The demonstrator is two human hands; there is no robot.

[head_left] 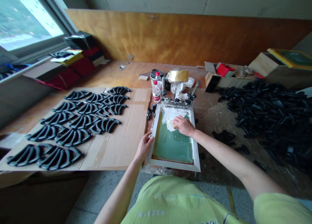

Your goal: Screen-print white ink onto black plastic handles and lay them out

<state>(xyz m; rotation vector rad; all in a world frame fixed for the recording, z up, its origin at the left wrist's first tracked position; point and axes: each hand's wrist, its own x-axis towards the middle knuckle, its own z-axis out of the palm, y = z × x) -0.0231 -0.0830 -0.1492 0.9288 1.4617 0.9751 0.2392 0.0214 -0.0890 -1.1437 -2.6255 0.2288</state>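
Observation:
A framed green mesh screen [170, 147] lies in front of me, its pale frame fixed to metal clamps [181, 101] at the far end. White paste [168, 115] covers the mesh's far part. Over that paste my right hand [183, 125] is closed on a small light-brown scraper [173, 124], whose lower edge meets the white area. My left hand [145, 145] rests at the frame's left side with its fingertips near the edge; the fingers are bent and hold nothing that I can see.
Rows of black curved parts [73, 137] lie on cardboard [131, 136] at the left. A heap of black parts [275, 110] covers the right. Behind the screen stand red-capped bottles [156, 93] and a tape roll [179, 76]. An open box [224, 81] sits at back right.

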